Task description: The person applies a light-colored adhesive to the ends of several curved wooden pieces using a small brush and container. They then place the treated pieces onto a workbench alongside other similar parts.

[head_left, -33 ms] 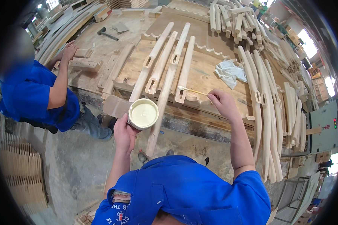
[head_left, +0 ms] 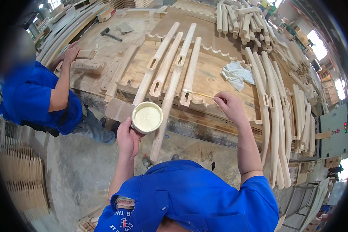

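Note:
My left hand is closed around a round tub of pale cream-coloured liquid, held in front of the bench edge. Pinched in my right hand is a thin wooden stick with a white-coated tip. The tip is at the slot near the close end of the rightmost wooden rail; whether it touches the wood I cannot tell. Three more slotted rails lie beside it, and the long one among them juts past the bench edge, partly behind the tub.
A white cloth lies on the bench, with curved slotted rails to its right. Scalloped wooden strips cross the bench. A hammer lies at the far left. Another person in blue stands on the left, hands by wooden pieces.

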Demonstrator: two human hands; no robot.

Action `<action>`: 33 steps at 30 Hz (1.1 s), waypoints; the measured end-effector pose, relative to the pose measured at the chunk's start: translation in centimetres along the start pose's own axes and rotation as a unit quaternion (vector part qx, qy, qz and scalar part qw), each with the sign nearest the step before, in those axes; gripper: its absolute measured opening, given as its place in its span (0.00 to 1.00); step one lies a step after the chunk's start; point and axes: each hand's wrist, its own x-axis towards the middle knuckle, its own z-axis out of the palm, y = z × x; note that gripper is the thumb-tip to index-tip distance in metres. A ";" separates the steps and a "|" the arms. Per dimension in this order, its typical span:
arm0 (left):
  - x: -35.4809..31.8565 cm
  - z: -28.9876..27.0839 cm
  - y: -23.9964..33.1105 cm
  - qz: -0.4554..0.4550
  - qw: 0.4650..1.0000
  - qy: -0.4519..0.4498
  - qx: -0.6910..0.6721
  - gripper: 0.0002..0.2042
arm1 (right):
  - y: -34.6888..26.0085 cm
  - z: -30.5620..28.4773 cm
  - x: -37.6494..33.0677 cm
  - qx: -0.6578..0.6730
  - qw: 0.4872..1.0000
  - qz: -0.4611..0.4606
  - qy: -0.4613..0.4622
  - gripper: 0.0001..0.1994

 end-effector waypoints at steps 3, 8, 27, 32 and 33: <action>0.0 -0.3 -0.5 0.008 1.000 -0.001 -0.006 0.19 | 0.5 0.2 0.4 0.005 0.999 -0.026 0.046 0.08; -0.3 -0.3 -0.6 0.008 1.000 0.005 0.001 0.20 | 0.8 0.1 0.2 -0.033 0.996 -0.069 0.042 0.06; -0.9 0.5 -0.2 0.004 1.000 0.000 -0.023 0.14 | 0.4 -0.6 -0.9 0.038 0.999 -0.008 -0.036 0.07; -1.0 1.0 0.2 0.006 1.000 0.005 -0.025 0.14 | 1.7 -0.1 -0.3 0.032 0.999 0.004 0.038 0.07; -1.0 1.2 0.3 0.006 1.000 0.002 -0.028 0.14 | 2.0 0.1 -0.4 0.011 0.999 -0.013 0.043 0.07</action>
